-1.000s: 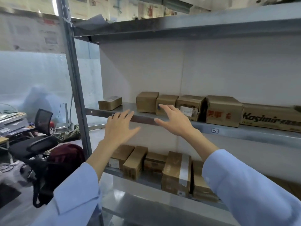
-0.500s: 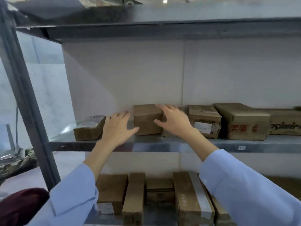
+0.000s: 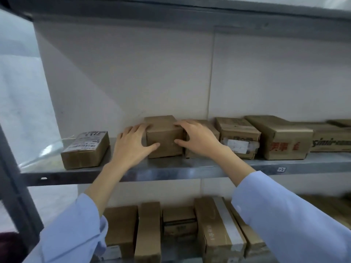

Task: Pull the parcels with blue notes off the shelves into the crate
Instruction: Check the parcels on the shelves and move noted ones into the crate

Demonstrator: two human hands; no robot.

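Upper steel shelf [image 3: 190,168], left to right. A labelled parcel [image 3: 85,149] lies flat near the shelf end, apart from my hands.

My left grip [image 3: 133,147] wraps the left side of a small brown carton [image 3: 164,138], thumb across its front face. My right grip [image 3: 197,141] clasps the opposite side, thumb also in front. I judge the two-sided hold is meant to draw the carton out square, clear of the neighbouring box [image 3: 209,127] just beside it.

The carton stands far back on the shelf: plain matte cardboard, square-edged, lightly creased. No blue note shows on its visible faces.

Further right are a white-label carton [image 3: 238,138], glossy with tape, and a red-printed carton [image 3: 279,137]. The crate is not in view.
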